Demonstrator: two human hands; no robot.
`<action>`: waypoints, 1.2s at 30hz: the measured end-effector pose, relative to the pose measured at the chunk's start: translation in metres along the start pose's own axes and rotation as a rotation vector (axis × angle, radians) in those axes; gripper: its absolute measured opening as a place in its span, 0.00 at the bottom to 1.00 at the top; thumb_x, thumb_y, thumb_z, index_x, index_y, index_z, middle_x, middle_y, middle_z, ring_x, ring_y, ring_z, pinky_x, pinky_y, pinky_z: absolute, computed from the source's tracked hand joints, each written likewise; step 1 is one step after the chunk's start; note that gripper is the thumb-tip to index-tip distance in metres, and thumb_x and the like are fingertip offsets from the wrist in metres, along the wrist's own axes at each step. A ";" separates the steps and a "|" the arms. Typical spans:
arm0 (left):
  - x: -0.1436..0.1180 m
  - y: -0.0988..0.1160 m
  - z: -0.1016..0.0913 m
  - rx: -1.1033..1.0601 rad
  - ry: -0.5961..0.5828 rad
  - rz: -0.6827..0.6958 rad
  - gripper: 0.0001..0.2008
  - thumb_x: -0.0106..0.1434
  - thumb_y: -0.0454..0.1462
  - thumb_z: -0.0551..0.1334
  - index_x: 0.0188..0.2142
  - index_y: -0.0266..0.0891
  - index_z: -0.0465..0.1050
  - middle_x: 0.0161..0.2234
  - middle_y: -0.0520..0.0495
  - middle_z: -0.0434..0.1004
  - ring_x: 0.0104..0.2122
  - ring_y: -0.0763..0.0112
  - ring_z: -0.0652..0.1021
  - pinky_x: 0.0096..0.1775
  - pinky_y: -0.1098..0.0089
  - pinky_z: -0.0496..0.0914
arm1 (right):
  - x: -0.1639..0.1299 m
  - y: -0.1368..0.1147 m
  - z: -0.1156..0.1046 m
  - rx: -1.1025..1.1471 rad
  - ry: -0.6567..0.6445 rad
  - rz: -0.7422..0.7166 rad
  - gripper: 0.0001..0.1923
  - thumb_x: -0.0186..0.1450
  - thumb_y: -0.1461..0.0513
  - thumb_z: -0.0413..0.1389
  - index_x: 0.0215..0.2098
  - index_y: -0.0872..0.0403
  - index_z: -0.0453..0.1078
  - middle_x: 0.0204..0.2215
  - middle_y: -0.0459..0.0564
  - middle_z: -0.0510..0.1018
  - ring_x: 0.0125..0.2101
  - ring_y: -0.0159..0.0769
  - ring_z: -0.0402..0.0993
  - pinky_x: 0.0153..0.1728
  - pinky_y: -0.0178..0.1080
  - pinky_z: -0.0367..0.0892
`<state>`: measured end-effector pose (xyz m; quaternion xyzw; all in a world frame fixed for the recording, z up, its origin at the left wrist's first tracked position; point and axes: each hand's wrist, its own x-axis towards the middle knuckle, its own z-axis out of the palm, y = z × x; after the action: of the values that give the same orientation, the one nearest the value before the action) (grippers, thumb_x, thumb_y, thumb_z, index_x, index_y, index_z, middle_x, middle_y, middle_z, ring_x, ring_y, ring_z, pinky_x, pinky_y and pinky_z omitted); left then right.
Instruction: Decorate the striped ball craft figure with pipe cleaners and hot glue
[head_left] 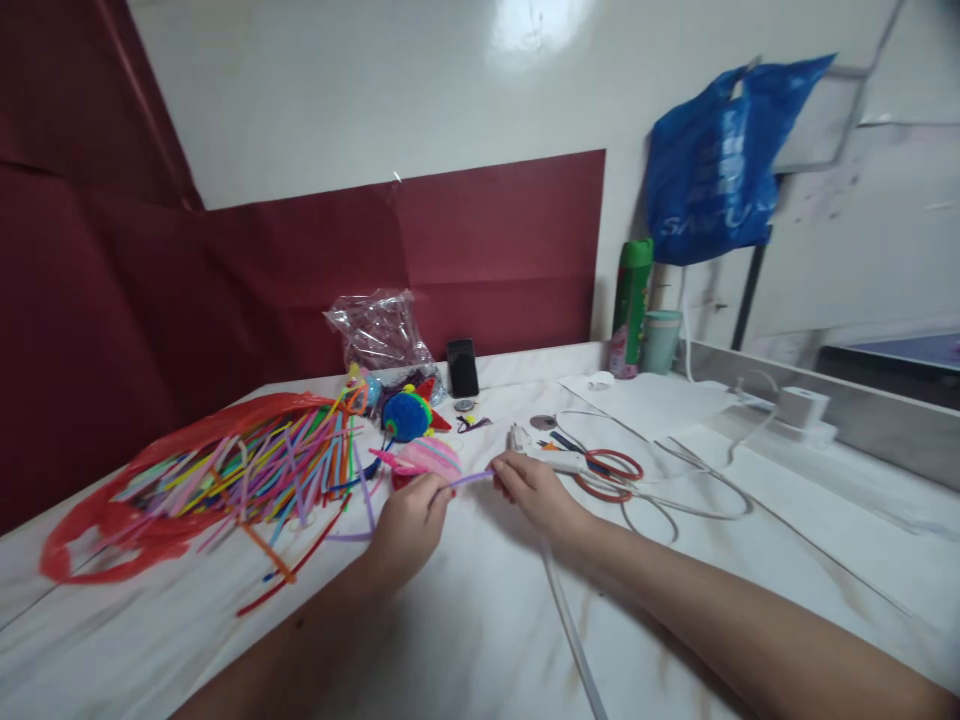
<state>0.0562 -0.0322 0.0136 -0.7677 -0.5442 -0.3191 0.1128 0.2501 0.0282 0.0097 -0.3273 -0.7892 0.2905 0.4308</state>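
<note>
Between my two hands a purple pipe cleaner [472, 479] is stretched above the white table. My left hand [411, 525] pinches it on one side, and my right hand [536, 492] pinches its other end. Just behind my left hand lies a pink striped fish-like figure [429, 457] of pipe cleaners, partly covered by the fingers. A blue round figure [407, 415] with red and green parts sits behind that. Beyond my right hand rests a white glue gun [556, 460], and red-handled scissors [613, 464] lie beside it.
Many coloured pipe cleaners [262, 465] spill over a red plastic bag [90, 535] at left. A phone [463, 368] leans at the back by a clear plastic bag [379, 330]. White cables [720, 500] cross the right side, near a green can [634, 305] and a cup [661, 342].
</note>
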 end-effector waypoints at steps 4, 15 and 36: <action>-0.007 -0.008 0.004 -0.001 0.020 0.034 0.11 0.64 0.34 0.50 0.32 0.38 0.70 0.27 0.48 0.75 0.30 0.70 0.76 0.32 0.71 0.68 | 0.002 0.003 -0.004 -0.045 0.187 -0.011 0.09 0.65 0.62 0.47 0.31 0.55 0.67 0.26 0.48 0.73 0.29 0.34 0.69 0.32 0.35 0.64; -0.014 -0.004 0.001 0.082 0.040 0.086 0.13 0.64 0.35 0.49 0.30 0.39 0.71 0.26 0.47 0.76 0.30 0.69 0.78 0.34 0.72 0.69 | -0.008 0.007 -0.001 -0.587 0.000 -0.366 0.10 0.66 0.67 0.47 0.32 0.56 0.70 0.27 0.53 0.71 0.30 0.37 0.67 0.31 0.36 0.63; -0.012 0.012 0.002 -0.069 0.075 0.084 0.13 0.65 0.34 0.48 0.31 0.38 0.70 0.28 0.46 0.74 0.32 0.68 0.75 0.36 0.68 0.70 | -0.011 -0.010 0.006 -0.051 -0.175 0.042 0.08 0.62 0.64 0.49 0.26 0.55 0.66 0.20 0.43 0.68 0.22 0.29 0.63 0.24 0.31 0.59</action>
<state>0.0651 -0.0447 0.0063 -0.7807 -0.4957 -0.3611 0.1198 0.2471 0.0124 0.0087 -0.3279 -0.8240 0.3068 0.3456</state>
